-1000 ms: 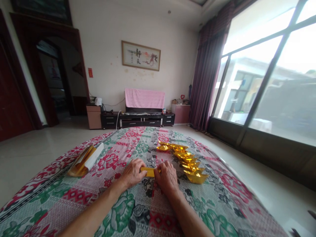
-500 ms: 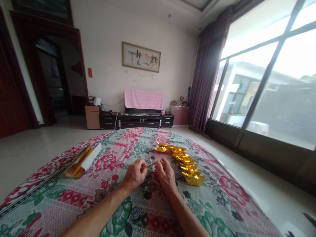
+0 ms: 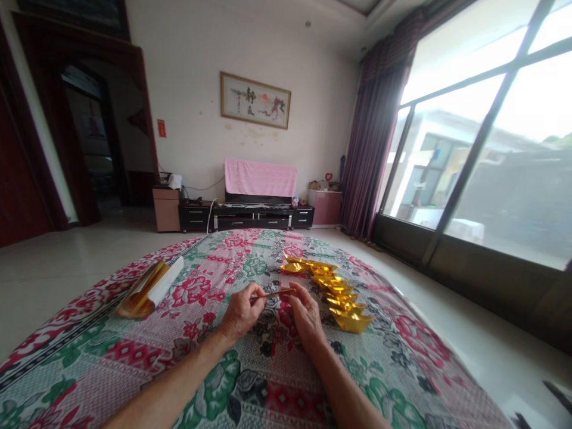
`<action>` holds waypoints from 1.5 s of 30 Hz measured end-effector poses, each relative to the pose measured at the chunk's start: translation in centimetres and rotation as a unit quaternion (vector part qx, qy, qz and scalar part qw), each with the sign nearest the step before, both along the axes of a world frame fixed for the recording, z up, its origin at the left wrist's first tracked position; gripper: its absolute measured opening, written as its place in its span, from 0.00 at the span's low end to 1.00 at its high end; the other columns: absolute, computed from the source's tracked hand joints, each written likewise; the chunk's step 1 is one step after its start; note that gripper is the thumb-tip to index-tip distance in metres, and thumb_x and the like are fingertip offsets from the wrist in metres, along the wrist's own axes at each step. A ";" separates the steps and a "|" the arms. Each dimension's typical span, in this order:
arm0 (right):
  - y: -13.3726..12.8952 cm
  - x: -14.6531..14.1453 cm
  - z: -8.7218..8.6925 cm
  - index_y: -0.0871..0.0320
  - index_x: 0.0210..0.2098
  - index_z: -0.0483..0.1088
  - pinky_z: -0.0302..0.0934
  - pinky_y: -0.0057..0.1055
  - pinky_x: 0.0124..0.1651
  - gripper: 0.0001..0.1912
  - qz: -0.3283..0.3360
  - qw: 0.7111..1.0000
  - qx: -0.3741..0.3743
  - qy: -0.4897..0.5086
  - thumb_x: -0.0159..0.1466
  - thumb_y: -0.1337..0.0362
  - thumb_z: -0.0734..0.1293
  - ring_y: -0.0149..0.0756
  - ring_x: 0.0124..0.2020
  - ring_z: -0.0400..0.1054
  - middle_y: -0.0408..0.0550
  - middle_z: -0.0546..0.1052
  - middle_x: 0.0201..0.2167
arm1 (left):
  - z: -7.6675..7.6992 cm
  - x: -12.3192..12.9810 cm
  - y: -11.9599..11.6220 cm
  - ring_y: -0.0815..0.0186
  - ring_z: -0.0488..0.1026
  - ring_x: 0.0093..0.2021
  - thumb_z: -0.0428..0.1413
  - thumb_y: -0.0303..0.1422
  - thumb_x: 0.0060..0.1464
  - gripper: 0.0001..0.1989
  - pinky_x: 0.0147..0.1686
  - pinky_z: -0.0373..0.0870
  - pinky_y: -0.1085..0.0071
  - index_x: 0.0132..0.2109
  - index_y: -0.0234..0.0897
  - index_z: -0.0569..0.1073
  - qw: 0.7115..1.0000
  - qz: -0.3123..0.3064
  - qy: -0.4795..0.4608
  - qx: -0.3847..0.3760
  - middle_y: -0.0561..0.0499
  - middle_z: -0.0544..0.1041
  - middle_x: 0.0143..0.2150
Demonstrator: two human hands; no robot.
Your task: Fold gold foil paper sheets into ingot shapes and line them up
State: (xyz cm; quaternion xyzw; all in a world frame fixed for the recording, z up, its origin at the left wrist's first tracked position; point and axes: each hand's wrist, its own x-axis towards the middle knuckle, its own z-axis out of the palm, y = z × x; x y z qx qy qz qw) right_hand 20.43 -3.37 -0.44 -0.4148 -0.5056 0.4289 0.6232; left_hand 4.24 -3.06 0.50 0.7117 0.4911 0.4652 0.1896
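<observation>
A thin folded strip of gold paper [image 3: 273,294] is stretched level between my two hands, seen nearly edge-on. My left hand [image 3: 243,310] pinches its left end between thumb and fingers. At its right end, my right hand [image 3: 304,311] grips it with thumb and fingertips. Just right of my right hand, several folded gold paper ingots [image 3: 352,320] stand in a slanting row, the closest one largest in view. Over on the left lies a stack of gold paper sheets [image 3: 149,286] with a white sheet [image 3: 166,281] along its right side.
A patterned cloth [image 3: 192,328] covers the round table under my arms. Beyond the table's far edge stand a low black cabinet [image 3: 252,223] and a screen draped with a pink cloth [image 3: 261,177]. Large windows [image 3: 451,149] and a purple curtain [image 3: 370,137] are on the right.
My hands have moved slightly apart, and more of the gold strip shows between them. The ingots and the sheet stack have stayed in place on the table.
</observation>
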 end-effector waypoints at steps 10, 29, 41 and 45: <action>-0.3 -0.3 0.5 0.62 0.37 0.72 0.62 0.25 0.27 0.18 -0.023 0.999 0.004 -0.034 0.53 0.56 0.64 0.35 0.29 0.70 0.48 0.76 0.29 | -0.2 -0.1 0.2 0.67 0.75 0.26 0.50 0.35 0.50 0.05 0.28 0.68 0.75 0.30 0.39 0.64 0.998 -0.025 -0.057 -0.027 0.55 0.75 0.24; -0.7 0.0 1.0 0.62 0.32 0.75 0.55 0.22 0.22 0.21 -0.045 0.996 -0.001 -0.073 0.53 0.51 0.63 0.29 0.21 0.61 0.43 0.72 0.21 | -0.2 -0.4 0.5 0.66 0.75 0.23 0.50 0.34 0.46 0.10 0.26 0.71 0.73 0.37 0.37 0.71 0.993 -0.054 -0.066 -0.085 0.54 0.77 0.27; -0.5 0.2 0.9 0.62 0.37 0.74 0.59 0.24 0.25 0.23 -0.023 0.997 -0.008 -0.066 0.52 0.49 0.64 0.31 0.24 0.64 0.46 0.74 0.26 | 0.1 -0.4 0.1 0.66 0.75 0.23 0.50 0.32 0.46 0.10 0.25 0.69 0.74 0.36 0.36 0.71 0.990 -0.087 -0.072 -0.089 0.54 0.77 0.26; 0.0 0.4 0.1 0.63 0.31 0.73 0.53 0.21 0.21 0.21 -0.003 0.996 0.004 -0.095 0.54 0.49 0.62 0.26 0.19 0.57 0.41 0.69 0.19 | 0.2 -0.5 0.0 0.67 0.74 0.23 0.50 0.32 0.46 0.09 0.25 0.69 0.74 0.36 0.36 0.71 0.988 -0.097 -0.074 -0.092 0.54 0.76 0.26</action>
